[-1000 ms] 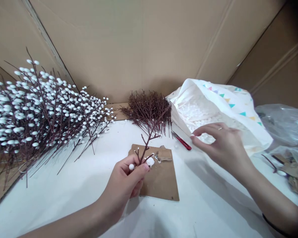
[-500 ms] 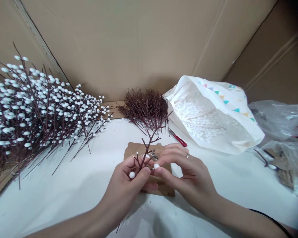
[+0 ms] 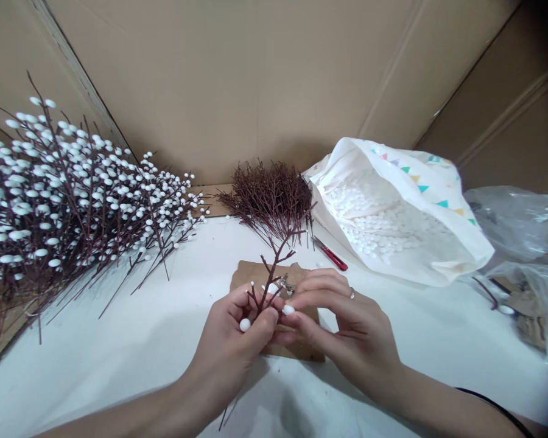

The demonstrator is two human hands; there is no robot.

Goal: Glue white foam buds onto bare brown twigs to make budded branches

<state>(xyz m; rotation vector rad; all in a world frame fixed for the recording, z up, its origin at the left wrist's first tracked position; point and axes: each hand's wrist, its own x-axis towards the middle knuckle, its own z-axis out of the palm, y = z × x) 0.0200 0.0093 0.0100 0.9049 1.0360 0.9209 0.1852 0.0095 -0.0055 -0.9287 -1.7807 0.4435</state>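
My left hand [image 3: 244,337] is closed around a dark brown artificial twig [image 3: 271,271], whose forked tips point up and away from me. A white berry [image 3: 245,325] shows on the twig by the left thumb. Between the thumb and forefinger of my right hand [image 3: 342,316] is another white berry [image 3: 288,310], held at a short side branch of the twig. Whether this berry is seated on the branch tip I cannot tell. Beneath both hands lies a piece of brown cardboard [image 3: 308,350].
At the left lies a big bundle of white-berried branches [image 3: 95,194]. Bare twigs [image 3: 271,198] are heaped at the back. A white bag [image 3: 456,243] of white berries stands right of them, a red utility knife [image 3: 331,254] before it. Clear plastic bags [image 3: 516,213] lie far right.
The view has shifted slightly. My right fingers remain on the white berry at the side branch, and my left hand keeps its hold on the twig.
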